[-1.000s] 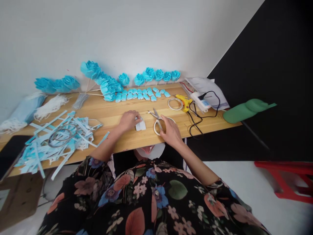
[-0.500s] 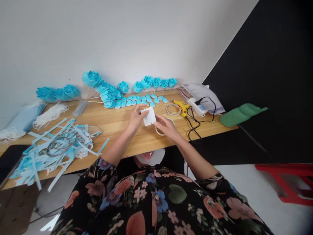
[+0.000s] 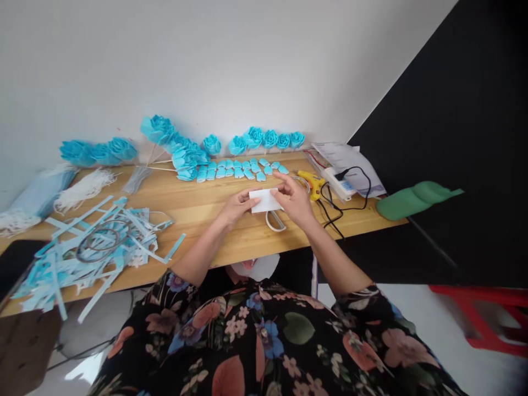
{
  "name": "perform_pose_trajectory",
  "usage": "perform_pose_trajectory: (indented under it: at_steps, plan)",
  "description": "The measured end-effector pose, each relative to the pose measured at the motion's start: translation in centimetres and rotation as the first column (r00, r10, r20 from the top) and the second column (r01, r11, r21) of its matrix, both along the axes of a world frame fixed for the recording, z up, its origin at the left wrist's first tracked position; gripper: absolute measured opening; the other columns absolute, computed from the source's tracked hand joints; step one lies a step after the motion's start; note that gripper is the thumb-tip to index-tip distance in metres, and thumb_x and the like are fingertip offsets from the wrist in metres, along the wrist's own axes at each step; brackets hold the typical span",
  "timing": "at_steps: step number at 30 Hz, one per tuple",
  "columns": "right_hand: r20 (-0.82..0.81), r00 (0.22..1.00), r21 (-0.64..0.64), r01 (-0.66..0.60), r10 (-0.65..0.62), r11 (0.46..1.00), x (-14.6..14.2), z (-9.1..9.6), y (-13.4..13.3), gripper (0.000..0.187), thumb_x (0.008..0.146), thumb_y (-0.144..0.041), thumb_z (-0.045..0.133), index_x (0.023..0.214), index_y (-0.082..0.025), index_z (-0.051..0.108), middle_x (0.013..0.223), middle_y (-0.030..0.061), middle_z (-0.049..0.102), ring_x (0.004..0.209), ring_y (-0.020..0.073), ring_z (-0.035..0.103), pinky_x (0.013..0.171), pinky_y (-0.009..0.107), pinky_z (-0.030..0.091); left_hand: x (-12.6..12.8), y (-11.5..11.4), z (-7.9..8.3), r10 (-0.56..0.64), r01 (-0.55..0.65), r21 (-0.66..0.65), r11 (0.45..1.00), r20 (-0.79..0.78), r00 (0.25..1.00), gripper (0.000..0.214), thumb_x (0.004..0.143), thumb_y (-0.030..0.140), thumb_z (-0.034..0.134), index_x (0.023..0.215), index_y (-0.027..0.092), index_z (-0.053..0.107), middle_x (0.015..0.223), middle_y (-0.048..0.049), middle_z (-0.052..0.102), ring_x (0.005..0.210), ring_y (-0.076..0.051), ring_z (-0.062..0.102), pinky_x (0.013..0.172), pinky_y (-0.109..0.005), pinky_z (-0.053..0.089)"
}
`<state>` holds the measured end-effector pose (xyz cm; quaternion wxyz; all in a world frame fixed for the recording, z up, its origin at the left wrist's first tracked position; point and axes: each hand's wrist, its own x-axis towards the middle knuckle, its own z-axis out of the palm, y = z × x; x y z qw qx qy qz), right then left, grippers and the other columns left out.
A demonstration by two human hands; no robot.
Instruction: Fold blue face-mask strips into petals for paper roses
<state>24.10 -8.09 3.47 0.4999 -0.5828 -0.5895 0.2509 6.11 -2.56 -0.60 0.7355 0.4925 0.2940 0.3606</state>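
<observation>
The left hand (image 3: pixel 238 209) holds the left end of a small white folded-looking rectangle of sheet material (image 3: pixel 264 201), its thumb lying across the near face. The right hand (image 3: pixel 297 204) pinches the right end with its thumb and a finger, at least one other finger raised clear. The piece is thus held level between both hands, above the front part of the wooden table (image 3: pixel 193 236), and its visible face bears no readable mark. Just below it shows a looped white handle of the scissors (image 3: pixel 270 224), the rest hidden by the piece and the right hand. Beyond the hands, blue petal pieces (image 3: pixel 238 172) lie in rows, with blue artificial flowers (image 3: pixel 254 137) along the wall behind. Right of the right hand are a pale ring (image 3: pixel 306 182), partly covered, a yellow glue gun (image 3: pixel 314 185) and a white power strip (image 3: pixel 339 185) whose bluish label is too small to read, with a black plug (image 3: pixel 341 175) in it. Printed papers (image 3: pixel 342 155) sit behind, their lines illegible; a green bottle (image 3: pixel 412 202) leans out at the table's right end. To the left are a heap of blue and white strips (image 3: pixel 55 269), grey wires (image 3: pixel 136 179), white cords (image 3: pixel 84 190), stacked pale-blue face masks (image 3: pixel 43 193) and a black phone (image 3: pixel 14 267).
</observation>
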Motion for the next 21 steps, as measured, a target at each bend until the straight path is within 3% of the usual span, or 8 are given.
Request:
perform_pose_trajectory:
  at_steps: [3,5,11,17,21]
  plan:
    - [0.021,0.998,0.003,-0.052,0.052,0.999,0.0,0.5,-0.5,0.045,0.085,-0.027,0.064,0.129,-0.025,0.063,0.088,0.0018,0.075,0.082,0.0190,0.070,0.079,0.036,0.057,-0.1,-0.3,0.4,-0.047,0.048,0.015,0.999,-0.086,0.995,0.049,0.060,0.047,0.089,0.089,0.011,0.072,0.069,-0.0035,0.070,0.055,-0.011,0.057,0.053,-0.024,0.041]
    - [-0.010,0.997,0.017,-0.070,0.070,0.997,0.5,0.2,-0.8,0.042,0.089,-0.032,0.062,0.130,-0.026,0.062,0.093,0.0033,0.076,0.086,0.0207,0.072,0.082,0.038,0.058,-0.1,-0.3,0.6,-0.016,0.019,0.027,0.999,-0.105,0.994,0.045,0.061,0.048,0.087,0.082,0.012,0.070,0.063,-0.0023,0.067,0.052,-0.010,0.055,0.052,-0.024,0.039]
    - [-0.095,0.987,0.018,-0.127,0.129,0.992,2.2,-1.3,-1.9,0.029,0.091,-0.038,0.063,0.118,-0.027,0.067,0.111,0.0052,0.077,0.102,0.0217,0.073,0.093,0.040,0.057,-0.2,0.3,0.2,0.123,-0.122,0.013,0.992,-0.047,0.991,0.044,0.061,0.048,0.085,0.077,0.013,0.065,0.062,-0.0030,0.067,0.051,-0.011,0.056,0.052,-0.025,0.040]
    - [0.022,0.983,0.028,-0.181,0.181,0.983,2.2,-1.7,-1.6,0.024,0.086,-0.030,0.067,0.107,-0.027,0.076,0.112,0.0043,0.075,0.094,0.0185,0.070,0.084,0.034,0.056,-0.1,0.0,0.2,0.089,-0.088,0.018,0.996,-0.078,0.993,0.047,0.062,0.051,0.085,0.082,0.013,0.067,0.063,-0.0027,0.067,0.051,-0.010,0.054,0.053,-0.025,0.039]
    - [0.019,0.986,0.031,-0.165,0.164,0.986,2.0,-2.1,-1.0,0.017,0.083,-0.033,0.071,0.097,-0.026,0.078,0.094,0.0026,0.075,0.082,0.0168,0.067,0.077,0.032,0.053,0.0,-0.4,0.5,0.049,-0.045,0.045,0.998,-0.086,0.995,0.048,0.062,0.052,0.085,0.083,0.013,0.067,0.064,-0.0018,0.067,0.055,-0.010,0.056,0.054,-0.024,0.040]
